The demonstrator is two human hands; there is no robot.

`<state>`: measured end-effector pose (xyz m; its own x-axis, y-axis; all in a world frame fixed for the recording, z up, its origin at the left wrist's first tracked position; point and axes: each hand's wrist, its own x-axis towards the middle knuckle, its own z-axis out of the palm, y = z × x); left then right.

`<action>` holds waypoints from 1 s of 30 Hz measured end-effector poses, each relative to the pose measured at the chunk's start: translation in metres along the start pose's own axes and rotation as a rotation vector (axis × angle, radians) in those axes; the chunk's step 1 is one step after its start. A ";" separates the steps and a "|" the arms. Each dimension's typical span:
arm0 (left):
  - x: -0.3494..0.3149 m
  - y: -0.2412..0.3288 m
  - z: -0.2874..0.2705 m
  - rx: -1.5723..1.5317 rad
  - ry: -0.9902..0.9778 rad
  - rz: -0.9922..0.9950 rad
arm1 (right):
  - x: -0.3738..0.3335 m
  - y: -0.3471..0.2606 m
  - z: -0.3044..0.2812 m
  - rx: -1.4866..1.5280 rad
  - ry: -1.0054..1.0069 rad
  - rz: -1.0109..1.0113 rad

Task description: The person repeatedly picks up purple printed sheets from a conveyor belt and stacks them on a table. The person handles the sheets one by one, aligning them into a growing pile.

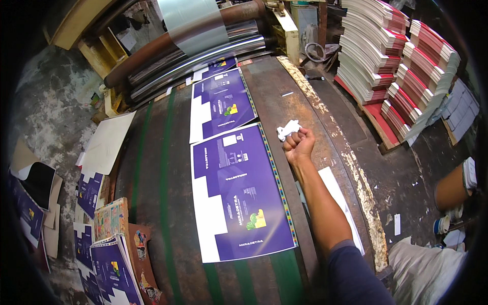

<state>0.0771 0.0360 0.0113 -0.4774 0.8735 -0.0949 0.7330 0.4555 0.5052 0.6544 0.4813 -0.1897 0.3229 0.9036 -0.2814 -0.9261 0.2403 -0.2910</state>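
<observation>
My right hand (300,145) is closed in a fist around a crumpled white cloth (288,130), part of which sticks out beyond the fingers. It rests at the right side of a dark machine bed (175,203) with green bands. Left of the hand lies a flat purple-and-white printed sheet (244,193) with a strip of colour patches on its right edge. A second printed sheet (223,104) lies just beyond it, and a third (219,65) is partly under the shiny rollers (203,61). My left hand is out of view.
Tall stacks of red-and-white boards (373,51) stand on a pallet at the far right. More purple sheets (114,269) are piled at the left. A white paper (335,190) lies under my forearm. The bed's right edge (338,132) has flaking paint.
</observation>
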 end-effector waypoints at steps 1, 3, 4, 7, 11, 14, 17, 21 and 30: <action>-0.001 -0.007 -0.003 0.002 -0.004 0.003 | -0.001 -0.006 -0.001 0.002 0.014 -0.028; -0.004 -0.004 -0.006 -0.007 0.005 -0.010 | -0.004 -0.031 0.002 0.000 0.035 -0.090; -0.005 0.011 -0.003 -0.019 0.009 -0.021 | -0.015 -0.022 0.005 0.001 0.090 -0.050; 0.001 0.010 -0.010 0.131 -0.020 0.032 | -0.028 0.002 0.011 0.013 0.105 -0.007; 0.005 0.008 -0.016 0.171 -0.054 0.049 | -0.057 0.000 -0.012 -0.024 0.016 -0.025; 0.003 -0.001 -0.018 0.191 -0.062 0.086 | -0.074 -0.017 0.006 -0.001 0.191 -0.144; 0.003 -0.007 -0.022 0.138 -0.099 0.099 | -0.109 -0.047 0.016 -0.065 0.167 -0.277; 0.011 -0.056 -0.029 -0.251 0.192 -0.150 | -0.204 -0.042 0.021 -0.302 0.135 -0.236; -0.068 0.041 0.035 0.136 -0.308 0.855 | -0.482 0.100 0.012 -1.026 -0.536 0.768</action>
<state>0.1565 0.0012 0.0089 0.3896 0.9205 0.0310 0.8370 -0.3679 0.4052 0.4040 0.0736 -0.0721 -0.5262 0.7696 -0.3616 -0.2039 -0.5271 -0.8250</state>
